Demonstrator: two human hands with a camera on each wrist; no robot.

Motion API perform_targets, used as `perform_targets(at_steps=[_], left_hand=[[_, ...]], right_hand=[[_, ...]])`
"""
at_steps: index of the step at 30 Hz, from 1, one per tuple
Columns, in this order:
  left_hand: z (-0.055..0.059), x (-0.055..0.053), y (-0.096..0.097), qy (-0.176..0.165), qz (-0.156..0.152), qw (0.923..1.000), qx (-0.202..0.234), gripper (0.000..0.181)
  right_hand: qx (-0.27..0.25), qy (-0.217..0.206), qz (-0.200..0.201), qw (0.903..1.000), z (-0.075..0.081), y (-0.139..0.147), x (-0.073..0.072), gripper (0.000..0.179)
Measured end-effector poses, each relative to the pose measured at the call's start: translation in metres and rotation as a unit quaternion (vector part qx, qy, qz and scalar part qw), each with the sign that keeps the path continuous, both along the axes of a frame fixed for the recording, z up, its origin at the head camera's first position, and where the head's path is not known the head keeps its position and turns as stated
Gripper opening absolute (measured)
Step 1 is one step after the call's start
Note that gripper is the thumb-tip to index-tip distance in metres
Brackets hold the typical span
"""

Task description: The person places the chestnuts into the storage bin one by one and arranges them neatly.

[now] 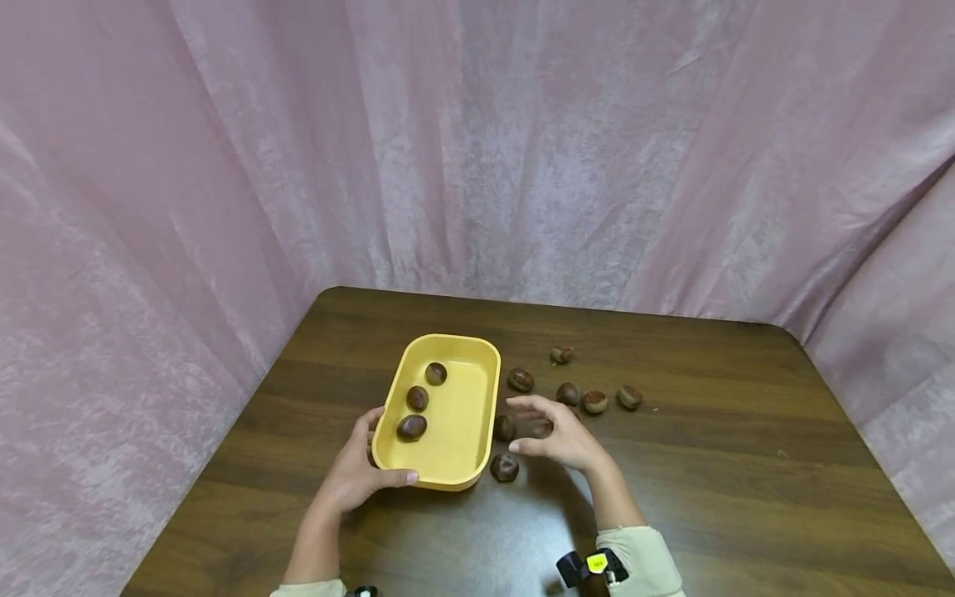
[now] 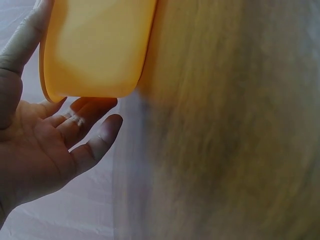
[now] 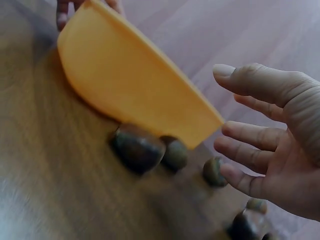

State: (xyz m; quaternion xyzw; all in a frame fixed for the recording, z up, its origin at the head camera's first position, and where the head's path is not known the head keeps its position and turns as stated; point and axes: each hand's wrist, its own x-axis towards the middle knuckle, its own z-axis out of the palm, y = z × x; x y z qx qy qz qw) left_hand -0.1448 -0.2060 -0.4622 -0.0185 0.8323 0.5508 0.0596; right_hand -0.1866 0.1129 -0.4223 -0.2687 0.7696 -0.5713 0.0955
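My left hand (image 1: 352,474) holds a yellow plastic box (image 1: 462,414) by its near left corner, thumb at the rim. In the left wrist view, fingers (image 2: 87,120) reach along the box's outer side, which seems tilted. Three brown chestnuts (image 1: 417,398) lie inside along the left. To the right of the box hovers my right hand (image 1: 563,439), its fingers apart with nothing between them. Closest to it are a chestnut (image 1: 504,428) by the box wall and another chestnut (image 1: 504,468) nearer me. Part of the group beneath this hand is hidden.
More chestnuts (image 1: 594,402) are scattered on the dark wooden table (image 1: 746,464) past my right hand, and a lone chestnut (image 1: 562,355) sits farther back. Pink curtains (image 1: 522,166) hang behind the table's far edge and at both sides.
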Motion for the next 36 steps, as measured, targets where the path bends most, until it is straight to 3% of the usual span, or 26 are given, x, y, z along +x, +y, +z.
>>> perform_targets(at_steps=[9, 18, 25, 31, 36], left_hand=[[0.0, -0.001, 0.0, -0.007, -0.008, 0.9999, 0.011, 0.111], [-0.002, -0.002, 0.0, -0.012, -0.015, 0.9997, 0.015, 0.112], [-0.003, -0.002, 0.0, -0.012, -0.015, 0.9998, 0.009, 0.112], [-0.003, -0.002, -0.001, -0.01, -0.018, 0.9997, 0.012, 0.111], [-0.002, -0.002, -0.003, -0.008, -0.023, 0.9994, 0.023, 0.11]], right_hand=[[-0.023, -0.035, -0.037, 0.9984, -0.025, 0.008, -0.004, 0.058], [-0.016, -0.015, -0.054, 0.9983, -0.044, 0.007, -0.016, 0.065], [0.07, 0.047, -0.091, 0.9923, -0.078, 0.0, -0.034, 0.058], [0.126, 0.099, -0.114, 0.9806, -0.084, -0.009, -0.038, 0.049], [0.161, 0.114, -0.129, 0.9718, -0.085, -0.013, -0.039, 0.044]])
